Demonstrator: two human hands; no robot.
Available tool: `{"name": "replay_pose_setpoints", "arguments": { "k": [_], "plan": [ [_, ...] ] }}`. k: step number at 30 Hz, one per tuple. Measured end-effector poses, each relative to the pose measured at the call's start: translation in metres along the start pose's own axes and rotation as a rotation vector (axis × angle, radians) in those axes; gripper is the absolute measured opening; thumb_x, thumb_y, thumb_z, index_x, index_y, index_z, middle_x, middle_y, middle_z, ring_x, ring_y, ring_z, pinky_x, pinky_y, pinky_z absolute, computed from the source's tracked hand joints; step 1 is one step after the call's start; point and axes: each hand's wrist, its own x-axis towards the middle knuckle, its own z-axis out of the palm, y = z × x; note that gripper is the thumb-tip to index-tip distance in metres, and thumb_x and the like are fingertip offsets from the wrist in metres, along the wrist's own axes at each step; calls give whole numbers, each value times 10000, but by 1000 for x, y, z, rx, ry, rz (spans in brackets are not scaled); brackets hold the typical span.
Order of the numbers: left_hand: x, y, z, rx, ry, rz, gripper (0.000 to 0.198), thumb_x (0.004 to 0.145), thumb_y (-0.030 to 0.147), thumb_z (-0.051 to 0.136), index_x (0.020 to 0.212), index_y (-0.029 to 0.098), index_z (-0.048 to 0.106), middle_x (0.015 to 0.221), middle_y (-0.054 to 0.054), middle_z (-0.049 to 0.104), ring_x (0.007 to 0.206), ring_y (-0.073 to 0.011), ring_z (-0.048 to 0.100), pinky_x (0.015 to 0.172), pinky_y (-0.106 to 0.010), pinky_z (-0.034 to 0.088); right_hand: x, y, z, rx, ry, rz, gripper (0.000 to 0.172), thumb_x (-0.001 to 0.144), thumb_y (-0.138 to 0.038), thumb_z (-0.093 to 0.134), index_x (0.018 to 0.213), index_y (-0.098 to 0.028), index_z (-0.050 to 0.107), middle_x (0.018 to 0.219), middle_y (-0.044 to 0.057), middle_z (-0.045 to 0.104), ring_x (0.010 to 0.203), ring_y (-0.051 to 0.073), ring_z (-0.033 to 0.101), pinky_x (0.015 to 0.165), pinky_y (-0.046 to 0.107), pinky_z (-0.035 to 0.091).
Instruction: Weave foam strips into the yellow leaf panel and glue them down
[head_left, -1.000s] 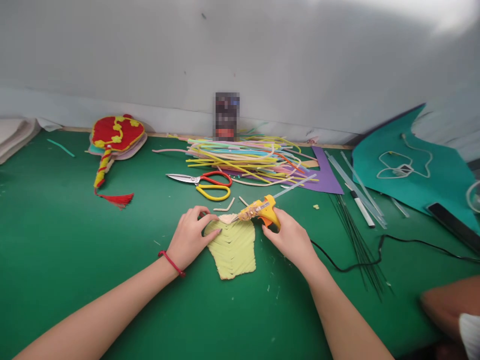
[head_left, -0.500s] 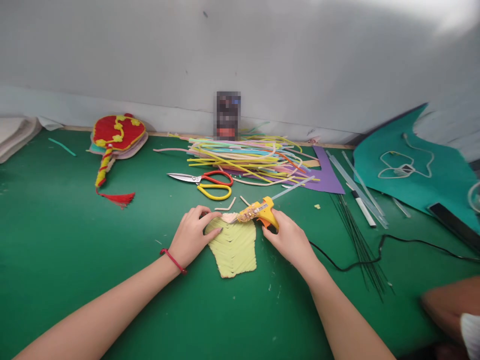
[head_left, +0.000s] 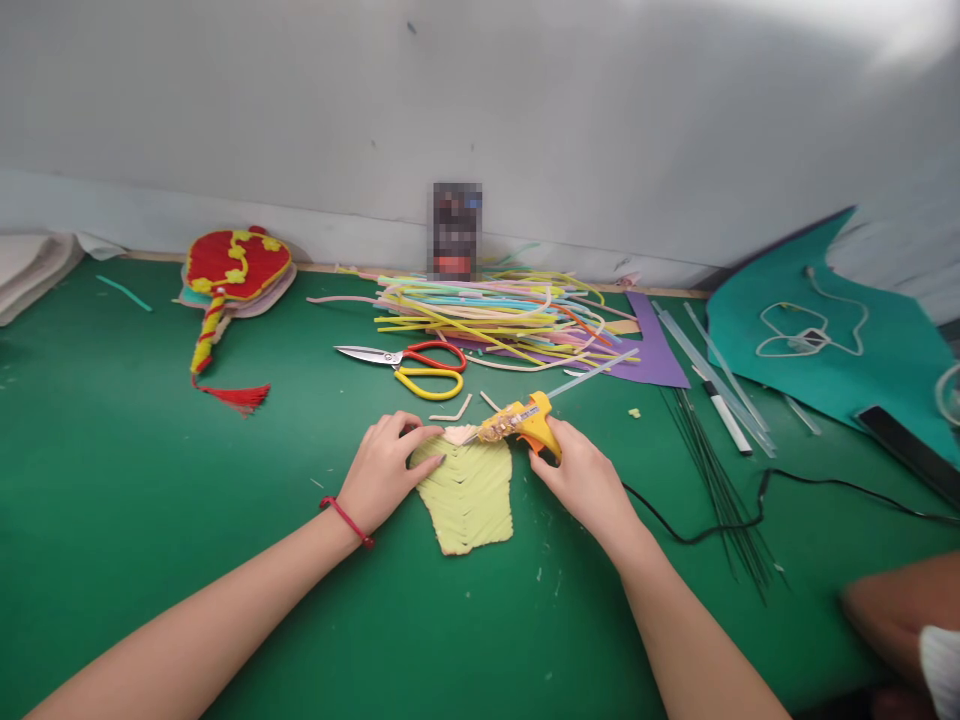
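A pale yellow-green piece point(head_left: 469, 495) made of glued strips lies flat on the green table point(head_left: 112, 480). My left hand point(head_left: 384, 475), a red cord at its wrist, presses its fingertips on the piece's upper left edge. My right hand point(head_left: 585, 480) grips the handle of a yellow glue gun point(head_left: 517, 422), whose nozzle points left at the top edge of the piece. A clear glue stick juts from the gun's back.
Red and yellow scissors point(head_left: 409, 368) lie behind the piece, with a heap of coloured strips point(head_left: 502, 315) and purple sheet point(head_left: 656, 350) beyond. A red tasselled fan point(head_left: 229, 275) sits far left. Teal sheet point(head_left: 825, 340), thin dark wires point(head_left: 720, 480), black cable point(head_left: 825, 485) and another person's arm point(head_left: 892, 605) are at the right.
The glue gun's nozzle has stayed at the top edge of the piece; both hands have barely shifted.
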Motion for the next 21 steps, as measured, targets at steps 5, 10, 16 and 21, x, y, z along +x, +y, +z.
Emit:
{"name": "replay_pose_setpoints", "arguments": {
  "k": [5,10,16,21],
  "plan": [
    [0,0,0,5,-6,0,278,810,330,571,1072,245,611,969,-49,553,895,-213,505,777,-365,419,0,2,0,-2,-9,-1,284,783,-281,458,1043,-189,529,928,55,622,842,212,588,616,279,417],
    [0,0,0,12,-12,-3,272,813,329,568,1068,244,610,968,-49,551,896,-210,503,782,-361,418,0,6,1,-24,45,-5,319,777,-279,455,1074,-182,520,945,67,626,834,215,588,607,281,412],
    [0,-1,1,4,-9,-4,274,814,337,563,1071,256,606,975,-46,550,901,-209,505,787,-359,418,1,7,-1,-26,21,32,324,779,-274,463,1089,-193,518,962,56,624,821,207,586,597,275,405],
    [0,-1,1,18,-12,-1,271,817,343,558,1069,253,605,977,-49,548,902,-211,503,781,-364,419,2,8,0,-32,35,41,329,779,-276,462,1090,-185,517,982,67,620,835,210,583,606,277,407]
  ]
}}
